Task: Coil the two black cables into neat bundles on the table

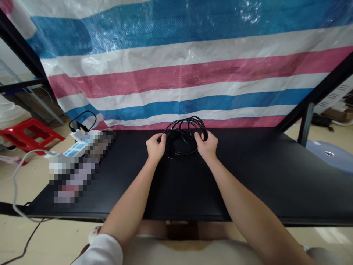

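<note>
A coil of thin black cable (182, 123) stands partly raised above the black tabletop (124, 191), its lower loops close to the surface. My left hand (156, 147) pinches the coil's left side between thumb and fingers. On the right, my right hand (206, 145) is closed around the bundled loops, with the thumb on the near side. Several loops arch up between the two hands. The cable's ends cannot be made out.
At the left edge lies a white power strip (75, 149) with chargers and cords plugged in, beside a pixelated patch. A striped plastic sheet (179, 81) hangs behind the table. A red stool (33, 135) stands left; a bluish disc (329, 156) is at right.
</note>
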A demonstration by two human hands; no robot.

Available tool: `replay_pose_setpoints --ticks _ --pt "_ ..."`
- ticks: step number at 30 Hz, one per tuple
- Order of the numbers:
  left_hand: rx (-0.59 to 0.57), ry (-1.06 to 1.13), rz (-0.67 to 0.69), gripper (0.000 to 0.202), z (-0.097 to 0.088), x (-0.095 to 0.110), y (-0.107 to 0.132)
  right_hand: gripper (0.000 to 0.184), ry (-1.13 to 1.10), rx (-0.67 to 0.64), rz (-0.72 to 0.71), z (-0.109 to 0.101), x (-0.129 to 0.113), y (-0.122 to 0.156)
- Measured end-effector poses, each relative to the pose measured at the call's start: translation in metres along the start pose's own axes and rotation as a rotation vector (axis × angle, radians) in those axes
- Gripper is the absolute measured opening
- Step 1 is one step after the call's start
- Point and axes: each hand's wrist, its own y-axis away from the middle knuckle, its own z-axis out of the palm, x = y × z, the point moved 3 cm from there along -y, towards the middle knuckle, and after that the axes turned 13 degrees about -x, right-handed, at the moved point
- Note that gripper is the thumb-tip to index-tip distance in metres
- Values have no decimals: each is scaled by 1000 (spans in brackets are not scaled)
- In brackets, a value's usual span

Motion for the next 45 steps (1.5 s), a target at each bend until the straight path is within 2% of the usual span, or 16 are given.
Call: replay_pose_setpoints --ticks 3,5,9,11,13,15,18,21,24,29,32,34,36,39,42,45 --pt "-218 259 -83 19 11 -4 0 37 -103 52 29 -4 -3 -5" --pt "-286 420 -147 16 19 -6 1 37 -255 23 55 -2 -6 -7" --pt "-219 570 -191 36 25 0 2 51 -640 -240 181 10 -14 -5" --pt "-275 590 -174 32 27 6 3 57 -745 -381 267 18 -17 -1" --pt "-335 669 -166 26 26 11 3 59 -744 -464 331 24 -16 4" --pt "-354 817 -202 25 25 14 4 58 -642 -472 364 27 -11 7" --pt "-334 1009 -282 34 24 16 5 51 -385 -382 322 28 -4 9" --pt "-237 1098 -335 42 21 15 4 37 -133 -267 171 23 -5 9" --pt "-165 1137 -377 44 17 14 1 28 41 -252 29 20 -7 9" --pt "-179 1053 -314 38 7 11 -4 23 276 -421 -42 25 -2 11" --pt "-155 1003 -285 35 -6 5 -9 29 421 -556 -58 30 -3 14" --pt "-72 1018 -306 33 -20 -2 -13 36 535 -665 -94 33 -6 17" --pt "62 1049 -373 31 -37 -14 -16 43 650 -788 -120 36 -8 22" --pt "233 1040 -573 34 -60 -37 -17 48 798 -927 -110 38 -10 26" --pt "306 953 -707 34 -76 -56 -15 40 865 -943 -65 34 -10 24" --pt "343 903 -658 28 -83 -66 -16 36 863 -928 13 25 -7 20"
